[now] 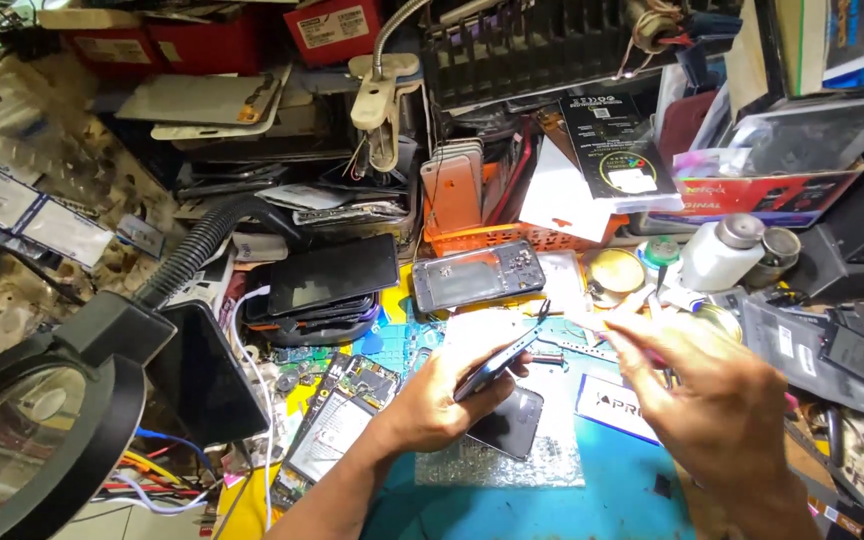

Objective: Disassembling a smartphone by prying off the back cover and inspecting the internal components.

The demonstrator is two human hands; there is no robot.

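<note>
Centre frame, above the blue mat (612,480): left hand (432,405) clasps a smartphone (497,365) edge-on — right hand (712,400) pinches a thin tool (592,328) at its upper edge. Opening looks begun; the screen seems still attached — a bare phone frame (479,275) lies behind.

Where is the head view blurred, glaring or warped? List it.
Head view: right hand is motion-blurred, its thin tool smeared; left hand and the phone it holds edge-on are sharper. Glare washes the pale panel behind the phone and streaks the magnifier lens. Wide-angle distortion bends the shelves at the frame's edges. Lighting is bright, shadows soft.
</note>
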